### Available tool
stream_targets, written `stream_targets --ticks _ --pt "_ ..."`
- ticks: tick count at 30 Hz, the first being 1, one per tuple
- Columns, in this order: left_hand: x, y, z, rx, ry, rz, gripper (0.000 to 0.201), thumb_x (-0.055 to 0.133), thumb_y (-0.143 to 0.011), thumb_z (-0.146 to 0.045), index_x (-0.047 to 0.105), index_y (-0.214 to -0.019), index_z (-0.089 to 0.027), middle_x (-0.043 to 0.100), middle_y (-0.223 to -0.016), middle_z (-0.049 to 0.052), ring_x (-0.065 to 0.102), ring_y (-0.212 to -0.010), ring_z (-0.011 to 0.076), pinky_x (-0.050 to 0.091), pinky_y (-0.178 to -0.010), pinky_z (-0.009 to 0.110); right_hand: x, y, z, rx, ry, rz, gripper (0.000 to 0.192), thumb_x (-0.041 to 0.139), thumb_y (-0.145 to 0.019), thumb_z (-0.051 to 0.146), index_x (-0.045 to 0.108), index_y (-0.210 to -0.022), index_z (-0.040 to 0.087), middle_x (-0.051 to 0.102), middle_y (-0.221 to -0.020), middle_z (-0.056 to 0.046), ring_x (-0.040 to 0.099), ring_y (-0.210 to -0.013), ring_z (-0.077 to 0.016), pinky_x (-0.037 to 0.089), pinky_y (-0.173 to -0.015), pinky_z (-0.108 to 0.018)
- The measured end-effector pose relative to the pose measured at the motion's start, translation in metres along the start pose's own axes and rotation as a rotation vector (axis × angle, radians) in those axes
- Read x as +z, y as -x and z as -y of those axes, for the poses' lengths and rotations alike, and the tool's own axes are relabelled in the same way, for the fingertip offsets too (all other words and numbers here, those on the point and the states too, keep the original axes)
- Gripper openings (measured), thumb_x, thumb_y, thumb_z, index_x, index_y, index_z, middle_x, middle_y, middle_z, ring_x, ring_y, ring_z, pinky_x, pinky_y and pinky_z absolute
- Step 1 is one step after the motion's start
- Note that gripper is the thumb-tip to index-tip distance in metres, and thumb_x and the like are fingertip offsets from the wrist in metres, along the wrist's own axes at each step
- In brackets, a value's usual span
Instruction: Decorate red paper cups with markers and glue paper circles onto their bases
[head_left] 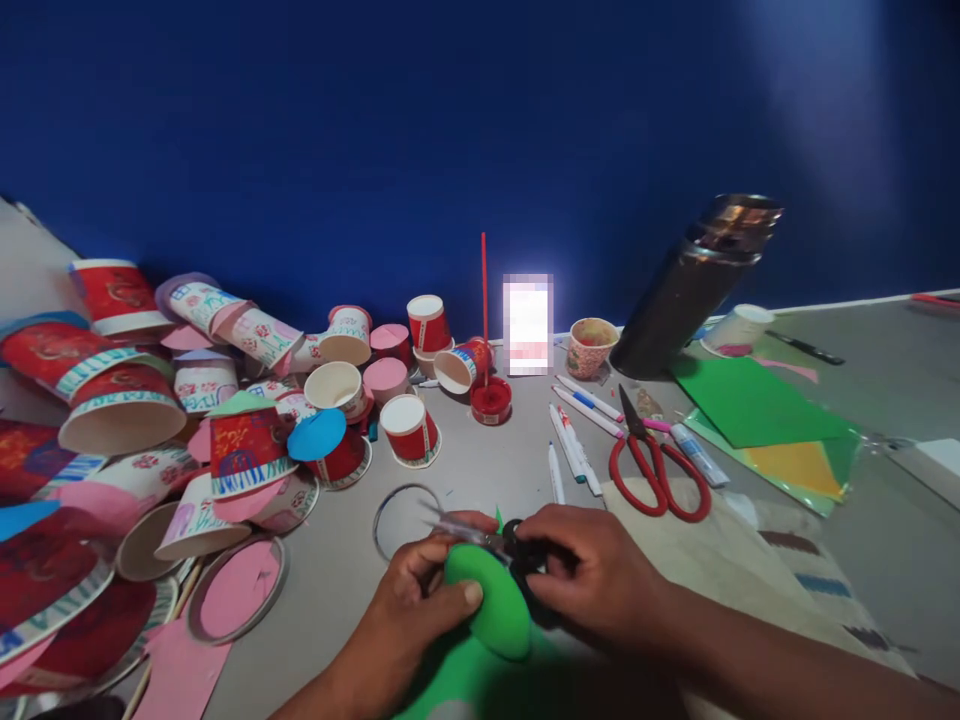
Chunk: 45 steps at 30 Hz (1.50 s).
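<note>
Cups, mostly empty, crowd the table; my left hand pinches green paper, right hand grips black scissors.

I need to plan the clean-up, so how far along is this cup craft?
Done: many decorated paper cups lie piled at the left, several capped with pink or blue discs. In hand: the left hand holds a green paper piece while the right hand works black scissors along it. Left: green and yellow sheets are uncut, and some cups stand open.
</note>
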<state>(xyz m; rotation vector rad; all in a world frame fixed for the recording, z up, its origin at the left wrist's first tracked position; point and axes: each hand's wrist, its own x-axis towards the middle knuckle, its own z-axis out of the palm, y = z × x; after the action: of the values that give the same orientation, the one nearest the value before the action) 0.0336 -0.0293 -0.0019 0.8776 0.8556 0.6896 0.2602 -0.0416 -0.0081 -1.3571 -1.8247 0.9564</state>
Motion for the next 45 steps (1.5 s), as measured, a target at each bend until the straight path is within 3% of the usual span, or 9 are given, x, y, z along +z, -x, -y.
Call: stream_targets --ticks 4,8,14,19,26,31,35,40,45 --pt "0.005 0.004 -0.002 -0.018 -0.146 0.116 0.024 0.088 -0.073 -0.037 0.078 -0.077 -0.016 0.068 -0.082 0.005 0.060 -0.075 0.0165 0.049 -0.069 0.026 -0.005 0.000 -0.007 -0.059 0.077 0.007 0.016 0.077 -0.077 0.025 0.079 -0.091 0.017 0.070 -0.083 -0.004 0.056 -0.060 -0.0118 0.041 -0.058 -0.024" --pt "0.008 0.013 -0.004 -0.141 -0.258 0.292 0.022 0.085 -0.072 -0.029 0.070 -0.070 -0.013 0.061 -0.067 0.003 0.049 -0.061 0.0108 0.035 -0.054 0.021 -0.005 -0.003 -0.012 -0.058 0.282 0.133 0.015 0.083 -0.080 0.029 0.074 -0.077 0.017 0.068 -0.085 -0.005 0.060 -0.064 -0.0135 0.040 -0.058 -0.024" --pt "0.008 0.014 -0.005 -0.153 0.019 0.240 0.029 0.090 -0.073 -0.028 0.066 -0.071 -0.012 0.054 -0.062 -0.003 0.044 -0.054 0.0042 0.036 -0.050 0.014 -0.001 -0.004 -0.001 0.035 0.700 0.418 0.022 0.077 -0.091 0.034 0.072 -0.108 0.020 0.072 -0.100 -0.009 0.070 -0.071 -0.0223 0.035 -0.057 -0.028" --pt "0.008 0.003 -0.002 -0.103 0.291 0.116 0.036 0.087 -0.079 -0.041 0.071 -0.091 -0.012 0.070 -0.065 0.004 0.065 -0.045 0.0136 0.052 -0.042 0.020 0.003 0.005 -0.006 -0.126 0.674 0.331 0.012 0.072 -0.093 0.022 0.068 -0.104 0.021 0.069 -0.092 -0.004 0.070 -0.070 -0.0207 0.038 -0.056 -0.027" --pt "0.007 -0.006 -0.001 -0.062 0.226 -0.048 0.033 0.085 -0.082 -0.036 0.069 -0.094 -0.010 0.072 -0.062 0.004 0.068 -0.045 0.0133 0.054 -0.043 0.018 -0.001 0.010 -0.008 -0.250 0.385 0.188 0.011 0.062 -0.098 0.015 0.069 -0.096 0.022 0.071 -0.083 -0.001 0.071 -0.070 -0.0171 0.049 -0.062 -0.026" --pt "0.008 -0.007 0.000 -0.074 0.121 -0.045 0.035 0.084 -0.083 -0.039 0.070 -0.096 -0.010 0.072 -0.061 0.003 0.067 -0.044 0.0125 0.053 -0.042 0.017 -0.001 0.013 -0.004 -0.263 0.201 -0.010 0.029 0.065 -0.099 0.025 0.061 -0.128 0.026 0.076 -0.105 -0.004 0.068 -0.068 -0.0138 0.047 -0.055 -0.023" --pt "0.009 -0.004 0.001 -0.111 0.039 0.009 0.038 0.085 -0.082 -0.045 0.071 -0.092 -0.012 0.073 -0.066 0.003 0.069 -0.046 0.0129 0.054 -0.043 0.018 -0.001 0.013 -0.003 -0.352 0.102 0.001 0.016 0.061 -0.102 0.027 0.065 -0.117 0.025 0.075 -0.110 -0.006 0.069 -0.073 -0.0131 0.051 -0.062 -0.023" --pt "0.011 0.000 0.001 -0.103 0.030 0.087 0.048 0.076 -0.087 -0.060 0.070 -0.088 -0.013 0.074 -0.073 0.005 0.071 -0.052 0.0122 0.055 -0.050 0.018 -0.008 0.010 0.007 -0.105 0.043 0.024 0.021 0.068 -0.096 0.036 0.067 -0.080 0.023 0.068 -0.071 0.002 0.058 -0.059 -0.0118 0.045 -0.056 -0.023" --pt "0.011 0.004 -0.003 -0.110 -0.031 0.127 0.055 0.081 -0.080 -0.065 0.070 -0.096 -0.013 0.075 -0.081 0.006 0.072 -0.058 0.0132 0.053 -0.051 0.019 -0.009 0.009 0.016 0.161 0.013 0.049 0.021 0.072 -0.086 0.041 0.066 -0.075 0.023 0.056 -0.056 0.006 0.050 -0.051 -0.0120 0.037 -0.049 -0.025"
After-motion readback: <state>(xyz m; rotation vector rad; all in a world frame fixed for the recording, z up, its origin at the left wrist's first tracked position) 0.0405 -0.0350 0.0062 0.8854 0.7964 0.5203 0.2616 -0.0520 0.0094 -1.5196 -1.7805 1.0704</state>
